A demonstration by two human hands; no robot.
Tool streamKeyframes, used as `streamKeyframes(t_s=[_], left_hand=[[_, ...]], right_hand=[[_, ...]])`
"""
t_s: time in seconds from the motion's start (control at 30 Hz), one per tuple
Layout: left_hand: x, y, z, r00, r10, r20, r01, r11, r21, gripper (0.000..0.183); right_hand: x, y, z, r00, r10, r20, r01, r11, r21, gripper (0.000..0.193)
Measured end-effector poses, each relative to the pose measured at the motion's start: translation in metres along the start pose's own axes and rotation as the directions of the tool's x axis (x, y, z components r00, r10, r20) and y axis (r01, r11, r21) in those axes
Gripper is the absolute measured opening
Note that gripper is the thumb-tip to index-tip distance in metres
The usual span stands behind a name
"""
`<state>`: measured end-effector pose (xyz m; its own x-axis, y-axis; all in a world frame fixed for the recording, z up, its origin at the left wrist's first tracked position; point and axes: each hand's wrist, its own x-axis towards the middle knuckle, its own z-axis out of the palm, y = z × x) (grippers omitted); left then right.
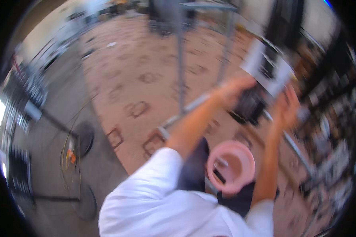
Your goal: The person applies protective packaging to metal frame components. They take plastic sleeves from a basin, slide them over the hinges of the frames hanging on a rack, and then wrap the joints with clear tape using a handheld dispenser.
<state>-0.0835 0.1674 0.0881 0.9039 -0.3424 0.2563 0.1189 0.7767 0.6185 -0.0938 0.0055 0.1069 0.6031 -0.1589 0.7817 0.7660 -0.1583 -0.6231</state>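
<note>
- Reaching up and away from the body in the head view, both bare forearms stretch toward a dark boxy object that sits against a slanted metal rail.
- The left hand lies on the upper left side of the dark object, touching it; motion blur hides the fingers, so I cannot tell whether they are closed around it or only resting on it.
- The right hand is just right of the dark object, at or against its right side; its fingers are blurred too, and I cannot tell if it grips.
- The two hands are apart, with the dark object between them.
- White papers or cards stand just above the dark object, tilted, with a second pale sheet to their left.
- A pink round bowl-like thing sits below the dark object, between the two forearms and near the person's chest; something small and dark lies inside it.
- White sleeves cover the upper arms, well below the dark object.
- A patterned brownish carpet spreads to the left of the dark object.
- Round black stand bases rest on a grey floor strip, well to the left of the dark object.
- Cluttered shelving runs to the right of it, too blurred to read.
</note>
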Motion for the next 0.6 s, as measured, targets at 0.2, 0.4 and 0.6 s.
streamKeyframes(t_s=[0.2,0.4,0.6], left_hand=[[-0.039,-0.048,-0.018,0.964,0.216,0.153,-0.259,0.89,0.376,0.041],[-0.054,-0.07,-0.032,0.963,0.243,-0.113,-0.184,0.906,0.382,0.046],[-0.051,-0.08,-0.042,0.898,0.361,-0.251,-0.268,0.902,0.339,0.05]], right_hand=[[-0.097,0.018,-0.031,0.975,0.205,0.088,-0.207,0.978,0.012,0.027],[-0.116,-0.006,0.006,0.932,0.34,0.123,-0.354,0.927,0.126,0.032],[-0.13,0.029,-0.01,0.924,0.34,0.172,-0.369,0.911,0.181,0.026]])
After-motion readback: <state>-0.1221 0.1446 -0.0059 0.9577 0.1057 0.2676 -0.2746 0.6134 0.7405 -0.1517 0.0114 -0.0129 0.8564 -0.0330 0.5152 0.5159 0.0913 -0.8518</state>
